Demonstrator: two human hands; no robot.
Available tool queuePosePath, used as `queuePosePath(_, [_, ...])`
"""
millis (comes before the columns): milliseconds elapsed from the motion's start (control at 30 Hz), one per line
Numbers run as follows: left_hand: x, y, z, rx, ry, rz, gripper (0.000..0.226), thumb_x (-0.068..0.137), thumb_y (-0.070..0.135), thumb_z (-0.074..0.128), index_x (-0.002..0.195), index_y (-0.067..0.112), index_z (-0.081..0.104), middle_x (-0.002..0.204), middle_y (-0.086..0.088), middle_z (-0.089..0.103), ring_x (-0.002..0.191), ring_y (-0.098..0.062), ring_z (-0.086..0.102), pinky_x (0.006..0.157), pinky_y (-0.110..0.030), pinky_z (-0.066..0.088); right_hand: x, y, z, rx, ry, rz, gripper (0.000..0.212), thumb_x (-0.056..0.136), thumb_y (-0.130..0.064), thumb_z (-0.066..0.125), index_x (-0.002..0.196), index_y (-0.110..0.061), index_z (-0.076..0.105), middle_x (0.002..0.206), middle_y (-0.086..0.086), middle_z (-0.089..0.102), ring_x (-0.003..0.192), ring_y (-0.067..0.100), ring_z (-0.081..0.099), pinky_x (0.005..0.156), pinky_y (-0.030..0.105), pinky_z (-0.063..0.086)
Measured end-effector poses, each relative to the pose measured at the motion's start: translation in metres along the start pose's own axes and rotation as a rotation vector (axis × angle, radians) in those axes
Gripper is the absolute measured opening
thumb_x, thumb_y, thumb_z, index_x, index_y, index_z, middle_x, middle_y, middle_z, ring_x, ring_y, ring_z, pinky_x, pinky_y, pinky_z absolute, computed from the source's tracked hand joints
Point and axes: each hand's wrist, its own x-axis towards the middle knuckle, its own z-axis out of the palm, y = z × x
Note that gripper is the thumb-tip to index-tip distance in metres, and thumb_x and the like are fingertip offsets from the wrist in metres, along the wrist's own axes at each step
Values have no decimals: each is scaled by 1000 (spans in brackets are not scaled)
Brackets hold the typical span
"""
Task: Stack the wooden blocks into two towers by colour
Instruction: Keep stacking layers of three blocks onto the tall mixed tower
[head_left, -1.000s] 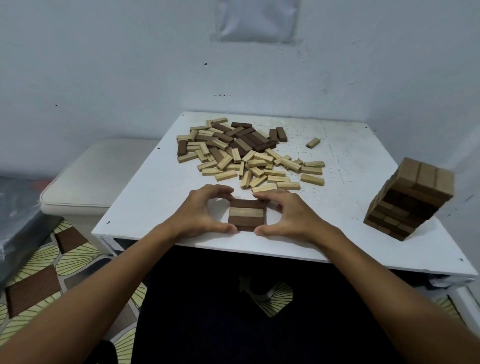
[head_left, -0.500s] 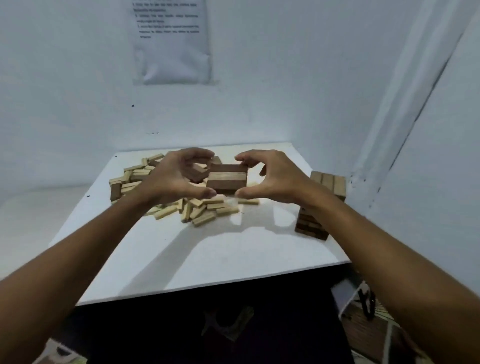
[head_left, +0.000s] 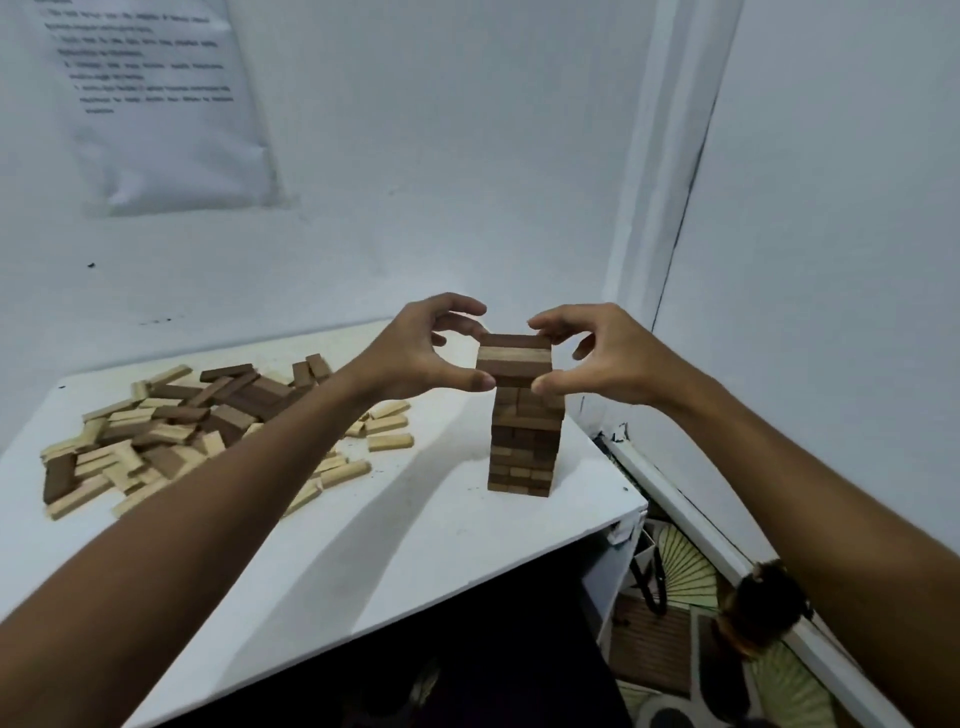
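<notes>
Pale walls meeting in a corner, with a printed sheet of paper (head_left: 156, 104) fixed high on the left wall, its text too blurred to read. Below, a white table (head_left: 415, 530) running from the left edge to the corner, its near right corner overhanging a patterned floor (head_left: 680, 577).

Spread across the left half of the table, a loose pile of blocks (head_left: 171, 436): light and dark wooden pieces mixed together, lying flat at all angles, some overlapping, a few light ones strayed toward the middle. No box or tray anywhere; blocks straight on the tabletop.

Near the right edge of the table, well apart from the pile, a brown tower (head_left: 525, 441) standing upright, many layers high, layers set crosswise.

Just above the tower's top, a layer of three blocks (head_left: 513, 358) held side by side as one flat slab: dark, light, dark. Whether its underside touches the tower's top or hangs just clear, cannot tell.

Slab caught between both hands. Left hand (head_left: 415, 353) at the slab's left end, thumb pressed on the near lower corner, fingers curled over toward the far upper edge, a narrow pinch. Right hand (head_left: 608, 358) mirrored at the right end, thumb at the near lower corner, forefinger hooked onto the top far corner, remaining fingers loosely bent behind. Both forearms bare, reaching in from the lower corners.
</notes>
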Motion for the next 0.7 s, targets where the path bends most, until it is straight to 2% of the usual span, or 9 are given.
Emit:
queuePosePath(200, [13, -10, 19, -42, -50, -40, 84, 43, 51, 84, 119, 27, 57, 106, 10, 70, 107, 2, 59, 88, -24, 42, -8, 23, 1, 1, 8, 44, 64, 69, -26, 86, 127, -19, 60, 114, -8, 65, 107, 3, 57, 75, 17, 43])
queuePosePath(567, [16, -16, 28, -25, -75, -54, 86, 44, 55, 80, 121, 29, 55, 108, 13, 67, 110, 0, 56, 88, -23, 42, -7, 36, 5, 16, -7, 69, 68, 68, -28, 87, 129, -21, 59, 116, -9, 64, 110, 2, 56, 76, 18, 43])
queuePosePath(700, [17, -19, 29, -1, -75, -56, 81, 50, 45, 85, 123, 27, 55, 107, 16, 66, 111, 1, 55, 89, -25, 43, -8, 37, 6, 8, -4, 70, 66, 69, -26, 86, 129, -21, 59, 116, -9, 64, 109, 2, 56, 76, 18, 43])
